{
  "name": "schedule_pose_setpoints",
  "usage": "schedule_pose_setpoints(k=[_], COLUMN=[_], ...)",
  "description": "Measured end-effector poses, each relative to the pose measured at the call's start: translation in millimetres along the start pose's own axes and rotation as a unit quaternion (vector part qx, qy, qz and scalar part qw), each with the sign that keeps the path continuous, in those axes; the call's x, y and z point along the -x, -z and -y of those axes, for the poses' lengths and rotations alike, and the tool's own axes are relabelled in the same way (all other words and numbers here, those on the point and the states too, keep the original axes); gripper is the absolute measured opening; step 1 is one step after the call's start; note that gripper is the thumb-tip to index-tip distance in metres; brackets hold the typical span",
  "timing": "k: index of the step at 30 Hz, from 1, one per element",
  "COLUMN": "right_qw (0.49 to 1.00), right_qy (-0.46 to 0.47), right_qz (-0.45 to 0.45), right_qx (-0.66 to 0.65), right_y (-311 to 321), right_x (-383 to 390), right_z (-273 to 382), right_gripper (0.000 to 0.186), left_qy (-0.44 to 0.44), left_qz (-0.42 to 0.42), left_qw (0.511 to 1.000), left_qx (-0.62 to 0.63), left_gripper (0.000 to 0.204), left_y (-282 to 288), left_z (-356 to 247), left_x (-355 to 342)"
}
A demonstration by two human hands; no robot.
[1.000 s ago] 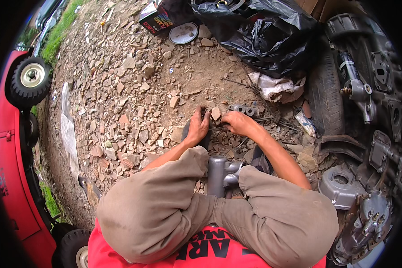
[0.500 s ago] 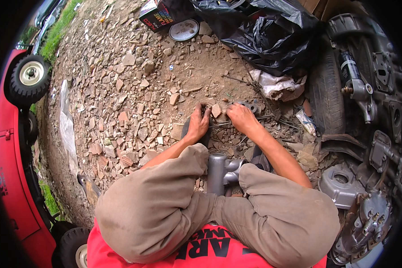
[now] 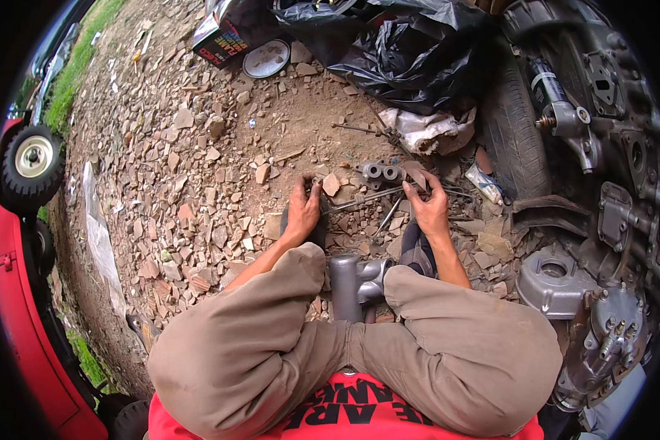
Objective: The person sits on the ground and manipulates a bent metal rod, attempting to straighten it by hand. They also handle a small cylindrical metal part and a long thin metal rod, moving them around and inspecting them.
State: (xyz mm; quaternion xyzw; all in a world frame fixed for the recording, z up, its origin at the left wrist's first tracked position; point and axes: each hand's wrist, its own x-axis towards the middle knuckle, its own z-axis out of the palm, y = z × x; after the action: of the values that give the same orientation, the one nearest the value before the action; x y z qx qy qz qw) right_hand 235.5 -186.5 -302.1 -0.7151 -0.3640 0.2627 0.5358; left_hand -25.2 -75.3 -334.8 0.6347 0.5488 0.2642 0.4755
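Note:
My left hand is closed at the fingertips above the stony ground, around something small that I cannot make out. To the right, my right hand has its thumb and fingers around a flat brown piece. A grey metal part with two round holes lies just left of that piece. Thin metal rods lie on the ground between my hands. Between my knees stands a grey metal cylinder with side pipes.
A tire and greasy engine parts crowd the right side. At the back are a black plastic bag, a whitish cloth sack, a round lid and a box. A red vehicle stands at the left.
My right hand has moved right, away from the two-holed metal part, which now shows fully, and a flat brown piece is at its fingers. The view has shifted slightly.

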Motion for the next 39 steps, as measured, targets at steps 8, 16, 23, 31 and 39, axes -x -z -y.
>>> schedule_pose_setpoints(k=[8, 16, 23, 31, 39], right_qw=[0.991, 0.952, 0.959, 0.944, 0.935], right_qy=[0.028, 0.174, 0.09, 0.082, 0.087], right_qz=[-0.089, -0.125, -0.139, -0.112, -0.176], right_qx=[0.099, 0.218, 0.232, 0.299, 0.297], right_y=[22.9, 45.7, 77.8, 104.2, 102.3], right_x=[0.3, -24.8, -27.4, -29.4, -30.4], right_z=[-11.9, -17.2, -29.0, -53.7, -84.6], right_gripper=[0.023, 0.025, 0.03, 0.03, 0.026], left_qy=[0.008, 0.105, 0.068, 0.044, 0.111], left_qz=[0.042, 0.102, 0.089, 0.067, 0.14], left_qw=[0.998, 0.988, 0.99, 0.992, 0.974], left_qx=[-0.039, -0.038, -0.09, -0.096, 0.139], left_gripper=[0.034, 0.038, 0.045, 0.045, 0.035], left_y=[20.1, 27.0, 23.5, 18.3, 15.7], left_z=[-6.3, -7.9, 3.5, -14.2, -24.4], left_x=[-6.2, -15.5, -15.6, -3.5, -15.4])
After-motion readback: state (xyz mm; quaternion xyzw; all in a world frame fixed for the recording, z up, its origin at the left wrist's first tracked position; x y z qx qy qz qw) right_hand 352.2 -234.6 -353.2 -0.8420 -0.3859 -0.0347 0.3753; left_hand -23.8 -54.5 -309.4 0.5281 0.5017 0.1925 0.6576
